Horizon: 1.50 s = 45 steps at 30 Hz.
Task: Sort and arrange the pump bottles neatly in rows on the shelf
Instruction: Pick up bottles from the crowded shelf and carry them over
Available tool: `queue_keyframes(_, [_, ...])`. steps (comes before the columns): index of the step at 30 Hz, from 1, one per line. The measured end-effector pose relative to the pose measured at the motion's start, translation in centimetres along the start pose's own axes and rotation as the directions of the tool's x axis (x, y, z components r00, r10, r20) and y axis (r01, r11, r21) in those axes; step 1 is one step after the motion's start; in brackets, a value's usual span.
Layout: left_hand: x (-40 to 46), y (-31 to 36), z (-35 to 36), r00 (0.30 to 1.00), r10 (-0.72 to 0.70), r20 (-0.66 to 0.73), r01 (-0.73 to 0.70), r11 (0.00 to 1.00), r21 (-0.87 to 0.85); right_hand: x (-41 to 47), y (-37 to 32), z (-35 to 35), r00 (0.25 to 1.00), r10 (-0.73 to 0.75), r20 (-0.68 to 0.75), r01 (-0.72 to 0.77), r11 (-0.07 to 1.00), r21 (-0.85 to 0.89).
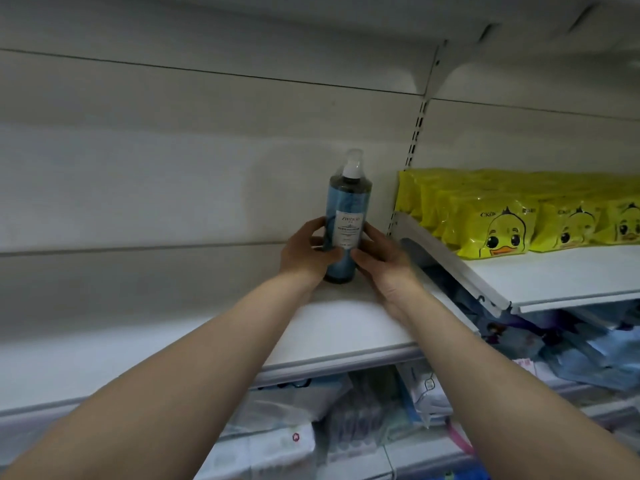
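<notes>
A single blue pump bottle (347,206) with a white pump head and a white label stands upright on the white shelf (332,327), near its back right corner. My left hand (308,252) grips the bottle's lower left side, thumb across the front. My right hand (381,259) grips its lower right side, fingers curled onto the label. Both forearms reach up from the bottom of the view. The bottle's base appears to touch the shelf.
The white back wall stands just behind the bottle. A slotted upright (414,143) separates this bay from the right one, where yellow duck-print packs (491,223) fill a higher shelf (554,275). Soft packaged goods (311,424) lie on the shelf below.
</notes>
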State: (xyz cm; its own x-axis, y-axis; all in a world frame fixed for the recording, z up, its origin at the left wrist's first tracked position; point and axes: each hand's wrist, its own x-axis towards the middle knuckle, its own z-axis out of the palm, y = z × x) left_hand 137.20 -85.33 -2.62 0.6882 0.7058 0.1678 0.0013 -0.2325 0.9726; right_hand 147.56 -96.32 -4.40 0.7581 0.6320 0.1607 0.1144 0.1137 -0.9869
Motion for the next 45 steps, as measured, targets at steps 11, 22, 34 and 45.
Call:
queue_keyframes(11, [5.8, -1.3, 4.2, 0.997, 0.015, -0.081, -0.011, 0.999, 0.049, 5.9, 1.4, -2.0, 0.997, 0.01, -0.075, -0.012, 1.0, -0.027])
queue_keyframes(22, [9.5, -1.7, 6.4, 0.993, 0.084, -0.083, -0.07, 0.985, 0.155, 9.3, 2.2, -3.4, 0.983, -0.142, -0.119, 0.124, 0.981, -0.149])
queue_keyframes(34, [9.4, -2.1, 7.2, 0.986, 0.095, -0.134, -0.066, 0.976, 0.206, 9.5, 2.7, -3.6, 0.982, -0.139, -0.13, 0.11, 0.972, -0.208])
queue_keyframes(45, [9.4, -1.8, 7.6, 0.99, 0.075, -0.123, -0.05, 0.98, 0.192, 9.2, 2.2, -3.2, 0.989, -0.075, -0.126, 0.044, 0.971, -0.233])
